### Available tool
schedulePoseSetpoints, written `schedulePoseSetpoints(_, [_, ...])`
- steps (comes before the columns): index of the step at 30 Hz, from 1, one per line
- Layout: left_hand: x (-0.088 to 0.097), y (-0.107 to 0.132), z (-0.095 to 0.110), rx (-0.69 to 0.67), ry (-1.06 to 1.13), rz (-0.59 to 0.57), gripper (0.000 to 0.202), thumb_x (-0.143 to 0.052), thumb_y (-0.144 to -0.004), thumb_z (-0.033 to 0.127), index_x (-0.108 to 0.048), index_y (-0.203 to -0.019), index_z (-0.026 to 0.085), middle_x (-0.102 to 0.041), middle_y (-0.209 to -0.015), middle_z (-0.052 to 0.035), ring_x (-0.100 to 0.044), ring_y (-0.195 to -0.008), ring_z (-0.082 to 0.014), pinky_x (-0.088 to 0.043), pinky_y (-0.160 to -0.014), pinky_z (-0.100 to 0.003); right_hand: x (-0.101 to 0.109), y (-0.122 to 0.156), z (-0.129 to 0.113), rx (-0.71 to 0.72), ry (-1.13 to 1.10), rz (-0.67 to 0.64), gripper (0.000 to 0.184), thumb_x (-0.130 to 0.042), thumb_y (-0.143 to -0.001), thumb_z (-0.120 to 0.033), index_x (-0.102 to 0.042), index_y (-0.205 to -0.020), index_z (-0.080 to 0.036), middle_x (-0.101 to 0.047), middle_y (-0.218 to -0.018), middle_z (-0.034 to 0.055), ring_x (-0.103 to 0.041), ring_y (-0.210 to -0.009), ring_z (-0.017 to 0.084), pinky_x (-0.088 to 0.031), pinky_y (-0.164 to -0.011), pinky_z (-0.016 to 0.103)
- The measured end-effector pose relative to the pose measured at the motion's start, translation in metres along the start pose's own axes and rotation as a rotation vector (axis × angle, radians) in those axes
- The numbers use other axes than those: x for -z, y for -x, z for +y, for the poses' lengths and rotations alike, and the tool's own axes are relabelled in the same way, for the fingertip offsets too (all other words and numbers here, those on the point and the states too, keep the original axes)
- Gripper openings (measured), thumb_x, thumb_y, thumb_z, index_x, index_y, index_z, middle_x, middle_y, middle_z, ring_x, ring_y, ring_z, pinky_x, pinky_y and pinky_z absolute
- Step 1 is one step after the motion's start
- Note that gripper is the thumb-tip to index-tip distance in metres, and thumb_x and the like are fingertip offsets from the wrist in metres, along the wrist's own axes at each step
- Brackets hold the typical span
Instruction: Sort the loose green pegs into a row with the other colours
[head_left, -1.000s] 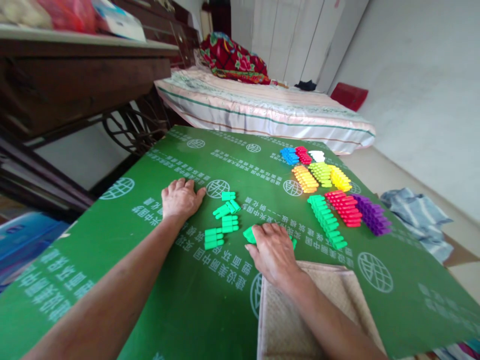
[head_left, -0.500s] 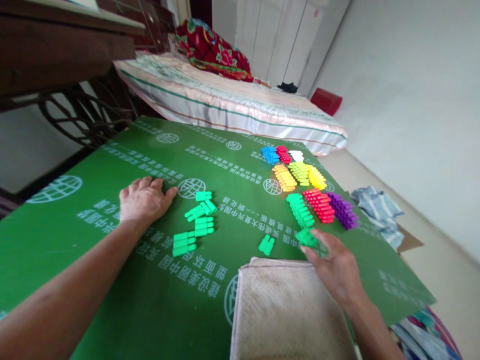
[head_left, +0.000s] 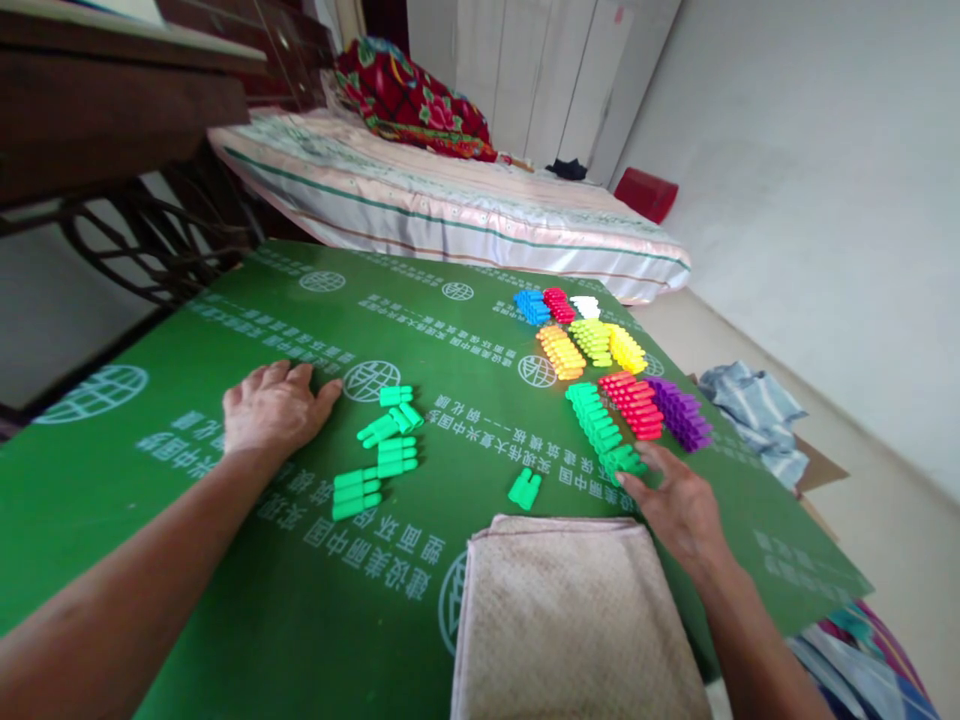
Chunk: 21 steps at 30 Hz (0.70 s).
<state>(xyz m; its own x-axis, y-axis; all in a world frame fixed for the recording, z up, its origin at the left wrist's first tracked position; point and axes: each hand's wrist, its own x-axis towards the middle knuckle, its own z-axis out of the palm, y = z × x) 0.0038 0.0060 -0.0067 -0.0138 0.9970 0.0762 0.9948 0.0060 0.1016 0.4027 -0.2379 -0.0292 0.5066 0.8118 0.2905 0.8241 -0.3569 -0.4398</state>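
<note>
Green pegs [head_left: 604, 425] in a row touch the right hand's [head_left: 679, 505] fingertips, grip unclear; left hand [head_left: 271, 408] lies flat, open, beside loose pegs [head_left: 386, 440].

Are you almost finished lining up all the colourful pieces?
Nearly. The red row and purple row look complete. The right hand is at the near end of the green row. Left to do: the loose green pieces by the left hand, and one pair near the towel.
</note>
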Motion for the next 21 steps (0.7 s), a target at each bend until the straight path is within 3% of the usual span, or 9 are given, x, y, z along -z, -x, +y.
schedulePoseSetpoints(13, [0.0051,0.0050,0.0040,-0.007,0.017,-0.004,0.071,-0.020,-0.084,0.059,-0.048,-0.129,0.012,-0.037,-0.145,-0.0191,-0.030,-0.135,-0.0385,-0.030,-0.111,-0.057,-0.0015,-0.0004,-0.0045,-0.003,0.028,-0.004,0.046,-0.058,-0.078,-0.045,-0.066,-0.114,-0.018,-0.072,-0.101,0.0127,-0.066,-0.078,0.024,-0.050,-0.073,0.040])
schedulePoseSetpoints(21, [0.0040,0.0050,0.0029,-0.023,0.015,0.009,0.069,-0.022,-0.084,0.058,-0.049,-0.127,0.011,-0.039,-0.143,-0.0202,-0.033,-0.133,-0.0393,-0.032,-0.109,-0.057,-0.0031,-0.0011,-0.0040,0.008,0.018,0.018,0.048,-0.059,-0.074,-0.049,-0.067,-0.110,-0.018,-0.073,-0.099,0.0114,-0.065,-0.077,0.024,-0.050,-0.073,0.038])
